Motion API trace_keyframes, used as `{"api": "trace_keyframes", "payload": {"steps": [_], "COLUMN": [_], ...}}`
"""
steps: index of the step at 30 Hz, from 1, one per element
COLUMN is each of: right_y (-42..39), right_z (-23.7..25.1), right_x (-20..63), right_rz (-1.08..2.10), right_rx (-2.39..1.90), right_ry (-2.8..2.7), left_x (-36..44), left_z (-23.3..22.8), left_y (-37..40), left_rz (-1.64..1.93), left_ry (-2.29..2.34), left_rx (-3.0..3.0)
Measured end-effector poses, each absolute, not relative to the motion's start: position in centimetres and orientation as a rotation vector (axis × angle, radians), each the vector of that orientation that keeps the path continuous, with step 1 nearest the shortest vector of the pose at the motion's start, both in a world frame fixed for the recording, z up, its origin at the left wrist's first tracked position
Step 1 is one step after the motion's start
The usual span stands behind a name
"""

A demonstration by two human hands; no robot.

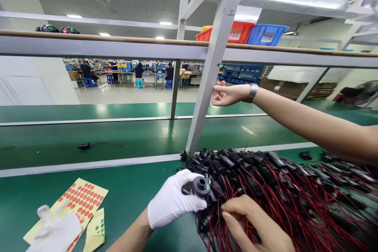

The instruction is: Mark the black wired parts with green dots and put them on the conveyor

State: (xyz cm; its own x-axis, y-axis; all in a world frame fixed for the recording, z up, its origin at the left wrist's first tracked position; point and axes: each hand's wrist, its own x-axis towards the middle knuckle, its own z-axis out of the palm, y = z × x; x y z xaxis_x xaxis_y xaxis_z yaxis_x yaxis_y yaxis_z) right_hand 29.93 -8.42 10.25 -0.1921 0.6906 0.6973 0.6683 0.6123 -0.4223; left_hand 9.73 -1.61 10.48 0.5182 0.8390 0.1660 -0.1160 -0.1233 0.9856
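Note:
My left hand (174, 199), in a white glove, is closed around a small black motor (201, 186) with a round port facing up and a green dot on its side. My right hand (255, 224) is bare and sits just right of the motor, above the wires. Its thumb and forefinger are pinched together; whether anything is between them I cannot make out. Beneath and beyond both hands lies a large pile of similar black motors (254, 165) with long red and black wires (283, 204).
Another person's arm (295, 118) reaches in from the right, its hand by the slanted white post (211, 63). At left lie a sheet of red stickers (85, 193), a piece with green stickers (99, 228) and a white glove (59, 230). One motor (84, 146) rests on the green belt.

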Motion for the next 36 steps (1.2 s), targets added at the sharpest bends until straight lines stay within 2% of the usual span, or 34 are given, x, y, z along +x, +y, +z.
{"api": "trace_keyframes", "payload": {"steps": [5, 13, 25, 31, 36], "right_y": [-8.6, -7.9, -8.5, -8.4, -8.1], "right_z": [11.8, 12.8, 12.3, 12.8, 11.6], "right_x": [30.8, 30.2, 30.5, 29.6, 28.9], "right_rz": [-0.101, -0.106, -0.128, -0.298, -0.396], "right_rx": [-0.908, -0.735, -0.722, -0.677, -0.717], "right_ry": [-1.861, -2.021, -2.049, -2.028, -1.941], "left_x": [9.7, 10.1, 10.6, 10.7, 11.3], "left_z": [10.3, 10.3, 10.6, 10.9, 9.1], "left_y": [-1.6, -2.0, -2.3, -3.2, -3.1], "left_rz": [0.848, 0.749, 0.726, 0.807, 0.858], "left_ry": [0.627, 0.568, 0.505, 0.608, 0.577], "left_rx": [1.650, 1.877, 1.923, 2.035, 2.019]}}
